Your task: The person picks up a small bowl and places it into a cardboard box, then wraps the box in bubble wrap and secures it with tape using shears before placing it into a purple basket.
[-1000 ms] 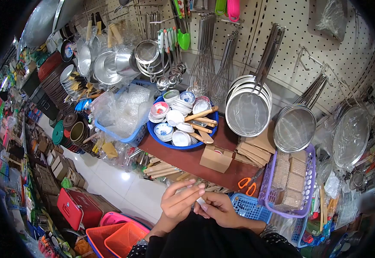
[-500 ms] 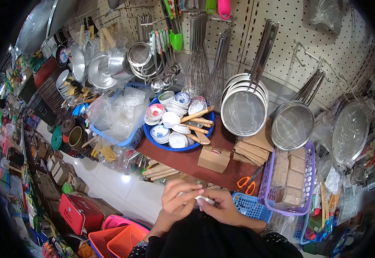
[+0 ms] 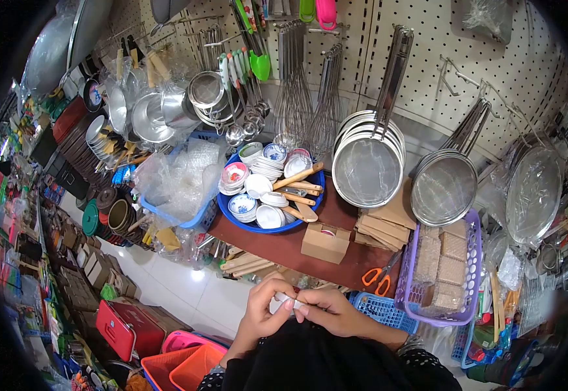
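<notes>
Close in front of my body, both hands pinch a small white object, too covered by fingers to tell its kind. My left hand is closed on its left side, with thumb and fingers pressed together. My right hand grips it from the other side, the fingertips of both hands touching. Beyond the hands, a small open cardboard box stands on the red-brown table, something pinkish-white showing inside. Orange-handled scissors lie near the table's front edge.
A blue basin holds stacked small bowls and wooden-handled tools. Flat brown cardboard pieces lie beside a purple basket of bubble-wrapped boxes. Strainers and whisks hang on the pegboard. A blue basket sits below the table edge.
My left hand's fingers have come down and curled around the white object, and my two hands are now closer together. The view has shifted slightly.
</notes>
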`<state>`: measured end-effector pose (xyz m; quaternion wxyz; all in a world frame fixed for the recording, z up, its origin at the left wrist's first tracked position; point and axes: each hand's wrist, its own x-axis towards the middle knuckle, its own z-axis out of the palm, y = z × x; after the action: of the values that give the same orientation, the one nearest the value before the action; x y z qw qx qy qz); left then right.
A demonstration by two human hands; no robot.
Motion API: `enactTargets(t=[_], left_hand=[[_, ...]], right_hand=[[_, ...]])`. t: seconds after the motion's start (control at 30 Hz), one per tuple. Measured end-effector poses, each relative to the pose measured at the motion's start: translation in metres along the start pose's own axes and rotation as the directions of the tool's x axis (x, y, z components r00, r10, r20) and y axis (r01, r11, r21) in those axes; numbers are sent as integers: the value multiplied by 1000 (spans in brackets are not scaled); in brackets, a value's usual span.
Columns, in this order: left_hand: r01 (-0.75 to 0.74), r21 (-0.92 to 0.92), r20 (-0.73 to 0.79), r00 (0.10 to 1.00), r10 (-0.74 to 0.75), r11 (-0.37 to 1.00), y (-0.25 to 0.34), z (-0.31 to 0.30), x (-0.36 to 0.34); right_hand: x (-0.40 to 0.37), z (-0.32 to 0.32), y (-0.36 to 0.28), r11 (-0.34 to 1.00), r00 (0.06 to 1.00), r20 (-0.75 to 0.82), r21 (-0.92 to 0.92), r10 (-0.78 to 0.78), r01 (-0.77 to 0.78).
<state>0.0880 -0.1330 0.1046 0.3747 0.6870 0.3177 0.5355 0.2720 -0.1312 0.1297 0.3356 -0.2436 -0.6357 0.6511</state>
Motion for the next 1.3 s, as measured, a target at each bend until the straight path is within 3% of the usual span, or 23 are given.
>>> enactTargets(t=[0.23,0.43,0.73,0.83,0.93,1.03,1.3], left_hand=[[56,-30,-9,998,-56,998,-3,4,3],[-24,15,5,1000,24,1000,-3,9,11],[1,-11,-9,1000,-1,1000,-4,12,12],[22,-28,-8,1000,-23,999,-7,11,9],[177,-38,33,984,-176,983,-1,11,9],[363,-90,284,902,-325,927,5,0,15],[554,-323,415,812,-411,768,3,8,5]], right_hand=[[-2,-9,-6,999,999,26,-20,32,-31],[-3,-12,-7,999,1000,-5,15,-29,29],[-5,-14,-4,999,999,8,14,-44,44],[-6,-18,-11,999,999,46,46,17,-19],[-5,-25,-4,994,998,32,-92,-59,62],[-3,-39,-6,990,995,94,-126,-45,57],[-3,-59,-7,994,933,344,-52,110,-98]])
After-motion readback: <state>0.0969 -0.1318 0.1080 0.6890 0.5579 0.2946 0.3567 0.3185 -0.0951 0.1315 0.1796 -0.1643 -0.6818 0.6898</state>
